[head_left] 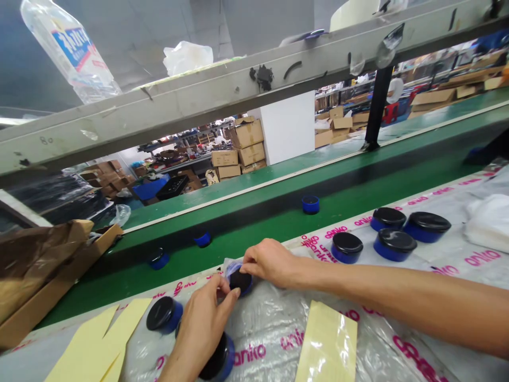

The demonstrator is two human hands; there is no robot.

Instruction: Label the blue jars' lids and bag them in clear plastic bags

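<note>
A round blue container with a dark top point(240, 281) sits at the near edge of the belt, with crumpled clear film at its upper left side. My left hand point(204, 315) is closed at its left side, thumb and fingers curled against the rim. Across from it, my right hand point(272, 263) pinches the upper right edge; whether film is between the fingertips is hidden. Beside my left wrist are a similar container point(164, 314) and another one point(218, 358), partly covered by the hand. Several more containers point(393, 244) stand at the right.
Beyond the plastic-covered bench, a green conveyor belt point(258, 220) carries small blue containers point(310, 205). Yellow paper sheets point(97, 345) lie at left, a yellow stack point(328, 345) at front. An open cardboard box point(91, 260) stands left. Overhead runs a metal beam point(199, 90) with a bottle point(71, 50).
</note>
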